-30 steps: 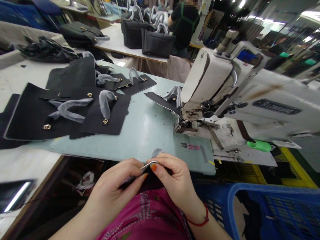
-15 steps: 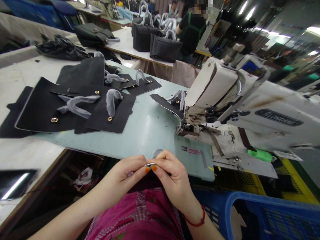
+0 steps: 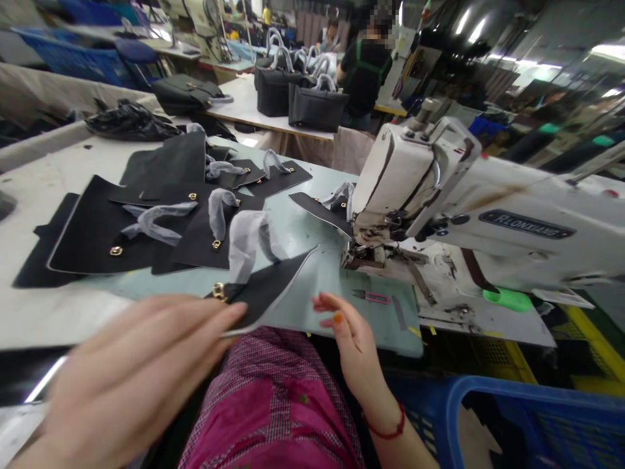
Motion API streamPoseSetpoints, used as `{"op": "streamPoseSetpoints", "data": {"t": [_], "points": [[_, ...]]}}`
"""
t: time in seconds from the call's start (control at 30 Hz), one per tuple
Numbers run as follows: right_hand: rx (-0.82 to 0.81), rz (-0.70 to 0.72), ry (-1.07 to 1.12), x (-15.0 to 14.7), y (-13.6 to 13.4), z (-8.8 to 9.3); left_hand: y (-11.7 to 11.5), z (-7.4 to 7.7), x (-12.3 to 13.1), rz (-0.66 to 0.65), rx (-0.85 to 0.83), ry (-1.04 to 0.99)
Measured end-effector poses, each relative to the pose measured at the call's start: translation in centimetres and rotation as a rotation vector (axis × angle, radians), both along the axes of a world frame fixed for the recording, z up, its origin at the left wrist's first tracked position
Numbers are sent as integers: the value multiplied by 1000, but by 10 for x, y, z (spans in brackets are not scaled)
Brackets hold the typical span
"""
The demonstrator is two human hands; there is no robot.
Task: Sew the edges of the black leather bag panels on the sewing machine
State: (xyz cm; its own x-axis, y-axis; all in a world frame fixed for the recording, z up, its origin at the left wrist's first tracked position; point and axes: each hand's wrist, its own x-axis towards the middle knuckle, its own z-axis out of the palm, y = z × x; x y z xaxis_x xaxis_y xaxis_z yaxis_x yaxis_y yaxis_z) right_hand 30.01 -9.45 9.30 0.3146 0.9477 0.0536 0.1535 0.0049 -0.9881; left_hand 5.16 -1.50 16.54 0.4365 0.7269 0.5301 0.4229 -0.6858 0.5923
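Observation:
My left hand [image 3: 146, 355] is large and blurred in the lower left, its fingers closed on a black bag panel [image 3: 266, 286]. This panel has a gold buckle and a handle wrapped in pale film [image 3: 244, 244]; it is tilted over the table's front edge. To its right, my right hand [image 3: 354, 335] is empty, fingers apart, above the edge of the light green table [image 3: 312, 306]. Several more black panels [image 3: 92, 228] with wrapped handles lie overlapping on the left. One black panel [image 3: 319, 210] rests beside the sewing machine's needle area.
The white sewing machine [image 3: 439, 195] stands on the right. Thread snips [image 3: 371, 296] with pink handles lie in front of it. A blue basket [image 3: 454, 404] is at lower right. Behind, finished black bags [image 3: 317, 107] stand on a table near a person [image 3: 366, 71].
My hands have moved apart from a pinch together at the table edge. My left hand has swung left and the black panel now shows above the table. My right hand has opened.

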Motion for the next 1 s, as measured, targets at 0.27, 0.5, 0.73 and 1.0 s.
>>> {"op": "streamPoseSetpoints", "data": {"t": [0.27,0.5,0.73,1.0], "points": [[-386,3,378,-25,-16,-71,-47,-155,39,-86,-216,209],[-150,301,8,-9,-16,-32,-64,-188,17,248,-1308,-390],[-215,257,192,3,9,-10,-4,-117,95,132,-1801,-717],[-231,-57,248,47,58,-25,84,-101,181,-11,-1584,-737]]}}
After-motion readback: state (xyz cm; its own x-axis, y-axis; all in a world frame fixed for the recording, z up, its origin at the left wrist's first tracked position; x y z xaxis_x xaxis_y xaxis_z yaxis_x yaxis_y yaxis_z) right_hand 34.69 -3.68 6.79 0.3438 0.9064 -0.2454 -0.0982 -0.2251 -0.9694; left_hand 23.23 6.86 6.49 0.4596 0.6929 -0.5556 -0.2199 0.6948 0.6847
